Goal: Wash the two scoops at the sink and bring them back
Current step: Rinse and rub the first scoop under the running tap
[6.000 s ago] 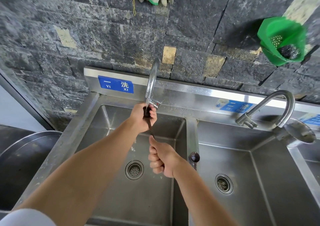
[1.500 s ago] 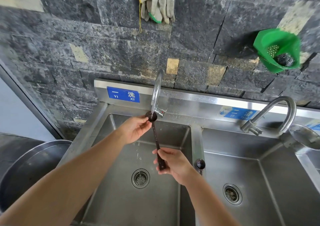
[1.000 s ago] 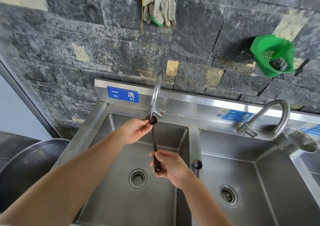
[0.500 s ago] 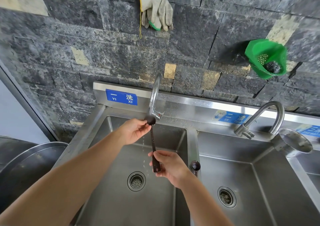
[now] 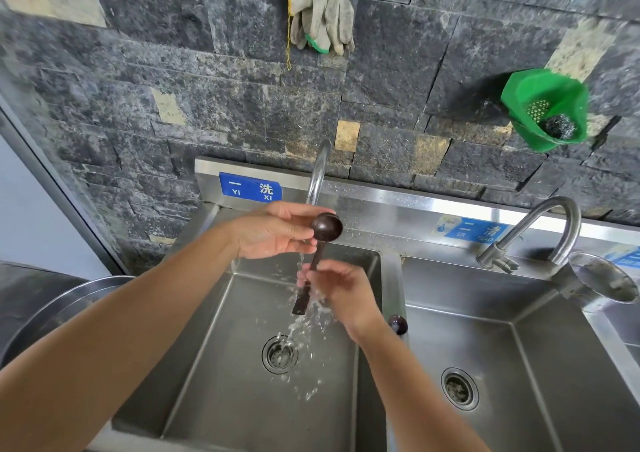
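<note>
A dark brown long-handled scoop stands nearly upright under the left faucet, over the left basin. My left hand pinches its round bowl with thumb and fingertips. My right hand grips the handle lower down, and water runs over it and splashes toward the drain. The second dark scoop lies on the divider between the basins, partly hidden behind my right wrist.
The right basin has its own curved faucet. A metal strainer sits at the far right edge. A green basket with scourers and grey gloves hang on the stone wall. A large steel pot stands left.
The water has gone from a few drips to a splashing stream. My right hand slid up the handle toward the bowl. My left hand still pinches the bowl.
</note>
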The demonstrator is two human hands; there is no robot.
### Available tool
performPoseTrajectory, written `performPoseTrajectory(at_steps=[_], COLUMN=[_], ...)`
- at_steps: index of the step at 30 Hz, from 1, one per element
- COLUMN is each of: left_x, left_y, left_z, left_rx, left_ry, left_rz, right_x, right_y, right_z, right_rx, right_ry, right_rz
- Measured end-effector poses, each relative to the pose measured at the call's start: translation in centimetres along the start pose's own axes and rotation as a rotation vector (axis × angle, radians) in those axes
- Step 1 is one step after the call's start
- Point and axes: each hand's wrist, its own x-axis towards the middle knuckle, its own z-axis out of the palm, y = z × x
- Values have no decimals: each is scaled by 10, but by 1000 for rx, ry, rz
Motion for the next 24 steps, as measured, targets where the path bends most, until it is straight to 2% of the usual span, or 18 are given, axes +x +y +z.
performPoseTrajectory(at_steps=[3,7,10,13,15,17,24], left_x=[-1,-5,-10,-12,-16,-23,-72], left_y=[3,12,8,1,0,-6,-27], left_z=[9,9,8,10,9,5,-35], left_rx=[-4,-162,-119,-157,-155,-66,-237], left_ry=[42,95,136,155,116,87,421], left_rz=[33,174,142,113,107,70,148], right_x=[5,-9,-9,-1,-1,-4,1], right_y=[-11,11,7,-11,-7,6,49], right_z=[-1,-1,-8,-3,3,5,42], right_rx=[25,-162,-182,24,80,-55,-223], right_ry=[36,-34,-48,-45,-82,-134,-258], right_rz=[-83,96,58,-14,53,142,368])
